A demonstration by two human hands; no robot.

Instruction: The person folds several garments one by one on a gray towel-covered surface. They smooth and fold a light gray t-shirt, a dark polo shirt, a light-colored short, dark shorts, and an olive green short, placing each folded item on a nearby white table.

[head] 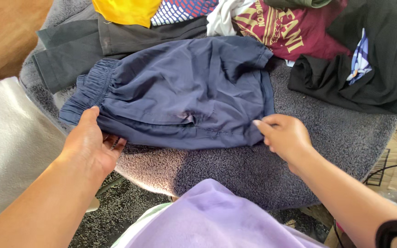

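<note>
So the navy shorts (180,92) are spread flat across the middle of the grey fuzzy blanket (327,138), waistband toward its left edge, leg hems toward the right; laid out like that so both ends can be reached at once. The left hand (90,142) has its thumb on top of the waistband corner and fingers tucked under it, gripping the fabric; the right hand (283,135) pinches the near hem corner between fingertips, rest of the hand loosely curled.

Count-wise: one pair of shorts and two hands on it. Along the blanket's far edge is a heap; one black garment (93,43) at the far left, one yellow piece (127,10), one maroon printed shirt (290,32), one black top (377,64) at the far right corner. There might be more buried in there; hard to tell.
</note>
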